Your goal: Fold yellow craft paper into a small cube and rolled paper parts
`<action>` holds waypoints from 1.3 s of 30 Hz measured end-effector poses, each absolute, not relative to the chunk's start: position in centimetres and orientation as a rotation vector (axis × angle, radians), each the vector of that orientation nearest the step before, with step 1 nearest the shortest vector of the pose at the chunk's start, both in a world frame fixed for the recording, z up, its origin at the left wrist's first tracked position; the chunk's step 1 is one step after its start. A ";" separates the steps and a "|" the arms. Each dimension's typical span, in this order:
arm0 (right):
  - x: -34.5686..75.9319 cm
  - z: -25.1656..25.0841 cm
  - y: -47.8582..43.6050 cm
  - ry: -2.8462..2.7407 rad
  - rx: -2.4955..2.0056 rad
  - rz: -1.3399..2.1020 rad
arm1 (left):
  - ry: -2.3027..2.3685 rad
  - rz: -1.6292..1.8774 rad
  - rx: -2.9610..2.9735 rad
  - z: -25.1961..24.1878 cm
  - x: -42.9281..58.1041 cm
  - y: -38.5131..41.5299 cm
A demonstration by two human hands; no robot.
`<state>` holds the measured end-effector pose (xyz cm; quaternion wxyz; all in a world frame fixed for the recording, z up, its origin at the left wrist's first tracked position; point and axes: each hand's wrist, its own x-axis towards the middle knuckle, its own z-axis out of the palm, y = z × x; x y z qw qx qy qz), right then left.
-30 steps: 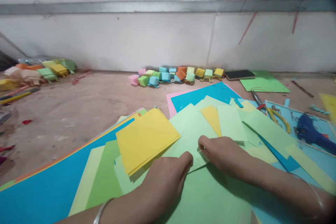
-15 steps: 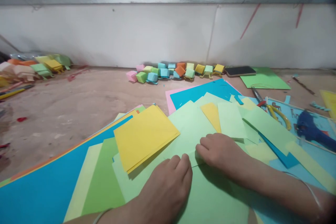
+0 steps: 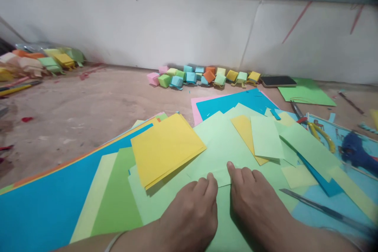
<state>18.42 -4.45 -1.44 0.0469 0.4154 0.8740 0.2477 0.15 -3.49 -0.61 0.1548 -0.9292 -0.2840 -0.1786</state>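
hands: the left hand (image 3: 191,214) and the right hand (image 3: 255,201) are being held side by side, palms down, at the near middle of the view.
left hand state: the fingers are being kept together and lightly bent, the tips being pressed onto paper; nothing is being clasped, and the thumb is being hidden.
right hand state: the same flat, pressing posture is being held, with no object enclosed.
sheet in hand: a pale green sheet (image 3: 220,145) is being pinned under both sets of fingertips, lying on top of other pale green paper.
position: the sheet is being shown directly ahead of the hands, spreading away from them toward the wall.
long axis: its near folded edge (image 3: 221,178) is being laid left to right, across the line of the forearms.
nearer hand: both are touching it; the right fingertips are being placed slightly further forward.
left neighbour: a stack of yellow sheets (image 3: 165,147) is being overlapped onto the green paper, just beside the left hand.
right neighbour: a metal ruler (image 3: 320,206) is being shown near the right wrist, apart from it.
background: a row of paper cubes (image 3: 203,76) is being lined along the wall, well apart from both hands.
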 end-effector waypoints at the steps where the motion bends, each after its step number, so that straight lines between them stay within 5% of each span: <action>1: 18.6 -1.5 -4.4 2.609 1.288 0.799 | -0.813 -0.505 -2.662 -0.6 0.2 -3.5; 6: 20.2 -0.3 -3.8 2.317 1.540 0.883 | -0.801 -0.412 -2.701 -0.6 0.2 -3.4; 14: 19.1 -1.8 -6.7 2.798 1.177 0.664 | -0.797 -0.473 -2.729 -0.5 0.3 -3.2; 25: 19.4 -0.8 -6.8 2.456 1.288 0.687 | -0.788 -0.456 -2.748 -0.5 0.2 -3.4; 33: 20.9 1.3 -4.5 2.521 1.518 0.626 | -1.290 -0.457 -2.943 -1.0 0.6 -1.5; 39: 21.4 2.7 -4.6 2.726 1.463 0.557 | -1.166 -0.760 -2.932 -0.9 0.3 -1.2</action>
